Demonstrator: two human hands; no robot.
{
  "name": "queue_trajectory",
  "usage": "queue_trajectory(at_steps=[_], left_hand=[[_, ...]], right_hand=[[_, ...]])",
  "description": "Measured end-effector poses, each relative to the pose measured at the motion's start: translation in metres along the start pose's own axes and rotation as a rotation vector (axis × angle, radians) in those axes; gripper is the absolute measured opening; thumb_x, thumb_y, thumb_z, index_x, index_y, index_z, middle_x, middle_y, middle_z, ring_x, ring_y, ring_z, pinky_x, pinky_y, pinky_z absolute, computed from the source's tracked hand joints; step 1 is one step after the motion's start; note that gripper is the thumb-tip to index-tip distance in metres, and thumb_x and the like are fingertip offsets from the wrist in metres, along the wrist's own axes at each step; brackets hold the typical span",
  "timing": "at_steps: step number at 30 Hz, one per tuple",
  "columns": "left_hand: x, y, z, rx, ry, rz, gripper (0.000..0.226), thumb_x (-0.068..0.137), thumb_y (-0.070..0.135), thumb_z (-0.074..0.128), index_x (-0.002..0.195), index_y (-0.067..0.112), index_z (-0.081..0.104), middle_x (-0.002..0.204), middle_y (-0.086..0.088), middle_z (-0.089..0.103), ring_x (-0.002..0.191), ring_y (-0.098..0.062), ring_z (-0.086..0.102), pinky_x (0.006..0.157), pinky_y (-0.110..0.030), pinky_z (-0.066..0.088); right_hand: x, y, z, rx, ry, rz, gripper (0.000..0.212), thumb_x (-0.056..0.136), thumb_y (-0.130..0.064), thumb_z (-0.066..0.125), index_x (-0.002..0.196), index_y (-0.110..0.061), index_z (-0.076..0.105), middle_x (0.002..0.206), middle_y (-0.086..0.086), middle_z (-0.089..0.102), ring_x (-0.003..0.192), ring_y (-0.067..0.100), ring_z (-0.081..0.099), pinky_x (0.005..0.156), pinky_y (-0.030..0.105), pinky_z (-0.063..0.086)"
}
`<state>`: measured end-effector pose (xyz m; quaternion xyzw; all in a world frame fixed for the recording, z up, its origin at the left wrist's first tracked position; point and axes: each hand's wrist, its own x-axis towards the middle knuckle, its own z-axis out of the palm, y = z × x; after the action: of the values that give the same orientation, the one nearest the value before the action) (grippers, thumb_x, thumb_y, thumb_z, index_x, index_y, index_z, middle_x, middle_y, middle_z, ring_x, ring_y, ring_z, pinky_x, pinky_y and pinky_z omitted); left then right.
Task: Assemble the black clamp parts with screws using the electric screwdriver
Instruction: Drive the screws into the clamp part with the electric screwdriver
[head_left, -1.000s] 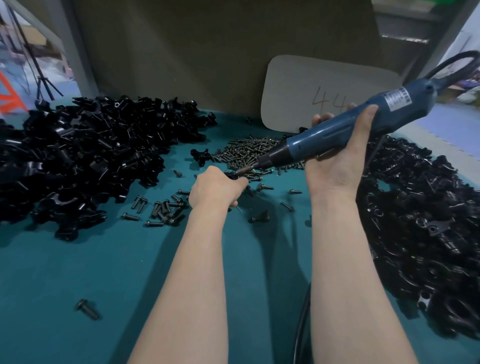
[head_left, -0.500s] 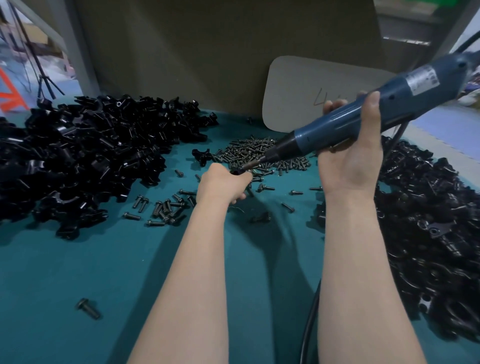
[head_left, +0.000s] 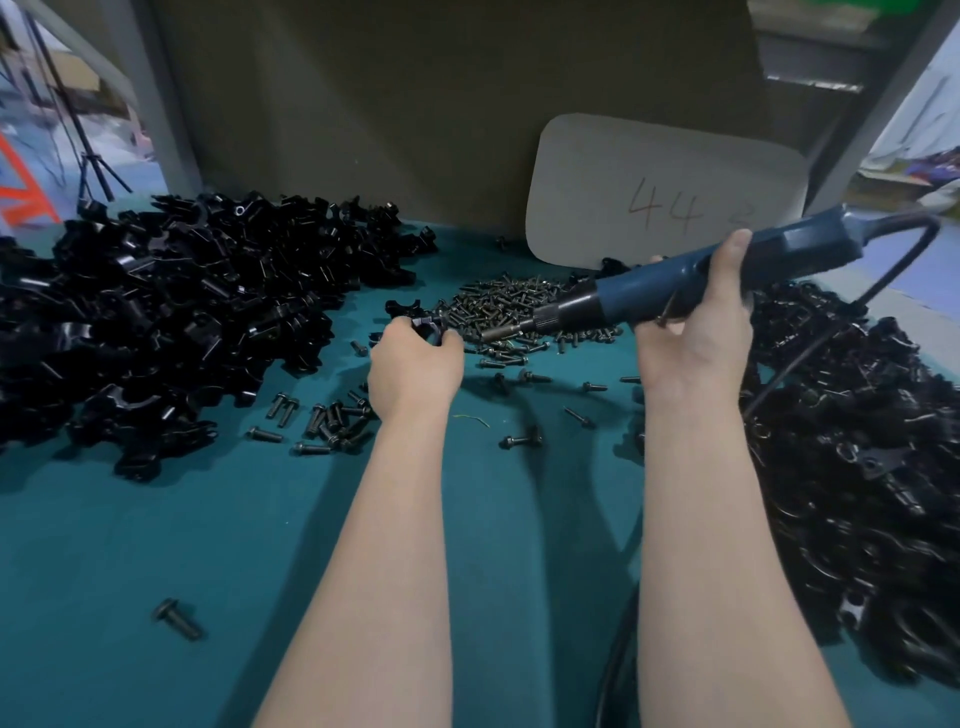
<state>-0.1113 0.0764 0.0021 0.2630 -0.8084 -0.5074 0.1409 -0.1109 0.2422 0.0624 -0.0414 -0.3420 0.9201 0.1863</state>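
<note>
Cloth (head_left: 156, 545) underneath is teal, card (head_left: 597, 171) at upper right reads "44"; my left hand (head_left: 410, 374) pinches a clamp part (head_left: 428, 325), right hand (head_left: 696, 338) grips screwdriver (head_left: 639, 291).

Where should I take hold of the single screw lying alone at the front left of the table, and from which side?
Probably pinch the screw by its shank, just below the wide head, coming straight down from above. It lies flat on the table, with bare cloth on both sides of it.

Left hand (head_left: 415, 364) grips a black clamp part (head_left: 428, 326) — right hand (head_left: 693, 332) grips electric screwdriver (head_left: 691, 280).
</note>
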Motion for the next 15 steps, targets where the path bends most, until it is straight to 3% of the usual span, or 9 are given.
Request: queue_trajectory(at_steps=[4,7,11,15], left_hand=[[-0.002,-0.003,0.004,0.006,-0.055,-0.017,0.024,0.093,0.034,0.056,0.11,0.016,0.06,0.099,-0.006,0.07,0.089,-0.024,0.067,0.058,-0.026,0.042],[-0.002,-0.004,0.006,0.01,-0.073,-0.013,0.023,0.093,0.034,0.057,0.107,0.016,0.059,0.098,-0.007,0.07,0.089,-0.027,0.067,0.065,-0.029,0.045],[-0.002,-0.005,0.006,0.02,-0.075,-0.007,0.02,0.093,0.034,0.057,0.102,0.016,0.057,0.096,-0.007,0.07,0.087,-0.027,0.067,0.063,-0.028,0.044],[-0.002,-0.005,0.006,0.031,-0.081,-0.002,0.021,0.093,0.034,0.057,0.102,0.015,0.057,0.095,-0.007,0.07,0.087,-0.026,0.067,0.061,-0.028,0.042]], right_hand=[[0.006,0.002,-0.006,-0.008,0.055,0.027,0.062,0.09,-0.032,0.063,0.142,-0.023,0.031,0.123,0.001,0.058,0.097,0.016,0.061,0.08,0.043,0.054],[0.009,0.004,-0.008,-0.007,0.088,0.046,0.066,0.089,-0.034,0.065,0.143,-0.025,0.028,0.131,0.001,0.053,0.104,0.02,0.056,0.09,0.051,0.048],[0.01,0.004,-0.009,-0.033,0.076,0.061,0.071,0.087,-0.032,0.067,0.144,-0.028,0.026,0.127,0.002,0.053,0.108,0.025,0.057,0.077,0.05,0.054],[0.014,0.003,-0.012,-0.024,0.09,0.092,0.072,0.086,-0.031,0.069,0.145,-0.025,0.026,0.118,0.002,0.055,0.102,0.025,0.059,0.082,0.056,0.053]])
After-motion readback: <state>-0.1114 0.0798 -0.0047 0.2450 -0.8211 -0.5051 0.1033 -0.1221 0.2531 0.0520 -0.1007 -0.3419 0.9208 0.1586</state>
